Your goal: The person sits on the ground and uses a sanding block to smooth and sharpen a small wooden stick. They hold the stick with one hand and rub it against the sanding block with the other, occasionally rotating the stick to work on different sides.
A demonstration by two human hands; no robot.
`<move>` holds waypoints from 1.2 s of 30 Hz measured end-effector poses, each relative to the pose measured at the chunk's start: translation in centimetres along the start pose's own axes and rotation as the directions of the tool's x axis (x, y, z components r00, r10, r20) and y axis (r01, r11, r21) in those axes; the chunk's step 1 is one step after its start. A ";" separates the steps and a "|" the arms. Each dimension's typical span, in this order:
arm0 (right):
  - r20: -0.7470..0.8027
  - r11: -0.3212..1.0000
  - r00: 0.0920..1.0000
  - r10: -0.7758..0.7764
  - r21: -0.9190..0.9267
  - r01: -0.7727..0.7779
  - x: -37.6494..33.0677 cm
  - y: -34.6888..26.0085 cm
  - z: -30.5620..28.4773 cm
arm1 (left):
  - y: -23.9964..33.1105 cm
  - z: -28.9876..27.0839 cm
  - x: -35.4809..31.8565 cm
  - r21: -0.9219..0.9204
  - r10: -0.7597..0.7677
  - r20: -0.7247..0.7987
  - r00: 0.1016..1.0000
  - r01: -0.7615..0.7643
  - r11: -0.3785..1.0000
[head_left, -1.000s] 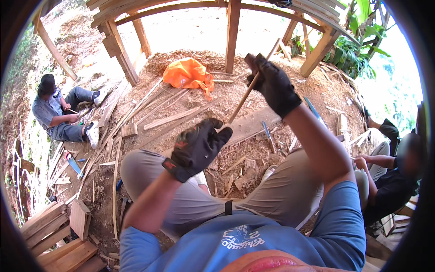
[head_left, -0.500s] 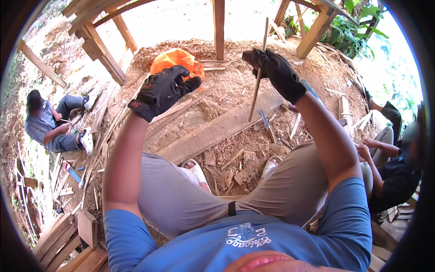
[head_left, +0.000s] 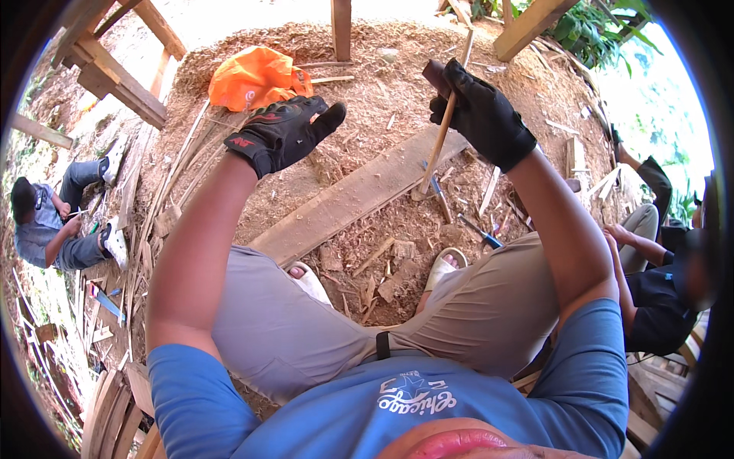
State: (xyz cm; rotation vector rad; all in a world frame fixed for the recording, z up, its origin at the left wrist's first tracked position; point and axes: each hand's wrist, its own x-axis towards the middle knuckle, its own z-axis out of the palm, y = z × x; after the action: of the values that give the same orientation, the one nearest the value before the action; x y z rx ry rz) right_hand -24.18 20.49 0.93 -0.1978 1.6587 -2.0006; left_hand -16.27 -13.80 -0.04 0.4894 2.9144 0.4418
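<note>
My right hand [head_left: 489,115], in a black glove, is closed around a thin wooden stick [head_left: 439,145] that slants upright, its lower end above a plank. A small dark brown block-like piece [head_left: 436,74] shows at the fingertips of the same hand; its kind is unclear. My left hand [head_left: 287,134], also in a black glove, is held up in front of me with fingers curved and thumb apart, nothing visible in it. Behind it on the ground lies an orange plastic bag [head_left: 256,79]. Beneath both hands a long wooden plank [head_left: 359,191] rests on the shavings.
Blue-handled tools [head_left: 482,231] lie near my right foot. A person [head_left: 57,222] sits at the left beside a handsaw [head_left: 107,302]; another person [head_left: 661,294] sits close on my right. Wooden posts [head_left: 341,30] stand ahead. Offcuts and shavings cover the ground.
My view has turned, so the surroundings sit farther left and higher. The stick in my right hand leans more, its top toward the right. My left hand has stayed raised and open.
</note>
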 end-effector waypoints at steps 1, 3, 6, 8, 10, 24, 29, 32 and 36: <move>0.040 0.999 0.999 -0.034 -0.008 0.035 0.2 0.3 -0.3 | 0.2 0.2 0.3 0.012 -0.004 0.020 1.000 0.004 1.000; 0.018 0.998 0.998 -0.060 -0.024 0.061 0.9 0.5 -0.5 | -0.7 2.3 0.9 -0.027 0.065 -0.054 0.996 -0.066 0.997; -0.007 0.996 0.998 -0.061 -0.062 0.061 2.2 1.0 -1.9 | 1.4 2.0 1.4 -0.262 0.181 -0.016 0.983 -0.179 0.948; -0.010 0.998 0.998 -0.054 -0.029 0.054 3.1 1.7 -2.1 | 2.6 1.5 1.4 -0.417 0.158 0.134 0.978 -0.089 0.905; -0.007 0.997 0.997 -0.074 -0.034 0.074 3.7 2.2 -2.3 | 3.6 0.9 1.4 -0.478 0.145 0.280 0.949 0.007 0.878; 0.271 0.949 0.941 0.201 -0.293 -0.118 4.6 4.0 1.9 | -1.7 4.0 5.0 0.060 0.214 -0.577 0.788 -0.221 0.973; 0.459 0.907 0.808 0.368 -0.369 -0.204 4.3 5.9 4.9 | 0.1 2.8 4.7 0.309 0.484 -0.413 0.772 -0.381 0.872; 0.489 0.900 0.766 0.418 -0.335 -0.277 2.7 4.7 6.9 | 0.7 3.4 3.6 0.326 0.506 -0.267 0.820 -0.418 0.848; 0.560 0.914 0.722 0.407 -0.245 -0.324 2.0 6.3 7.8 | 1.0 3.8 2.5 0.279 0.499 -0.168 0.850 -0.444 0.851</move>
State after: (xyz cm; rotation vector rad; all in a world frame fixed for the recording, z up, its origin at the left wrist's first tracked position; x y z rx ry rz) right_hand -20.61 12.10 -3.65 -0.4628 1.2785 -1.3319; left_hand -17.53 -11.06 -3.57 1.2988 3.0640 0.2233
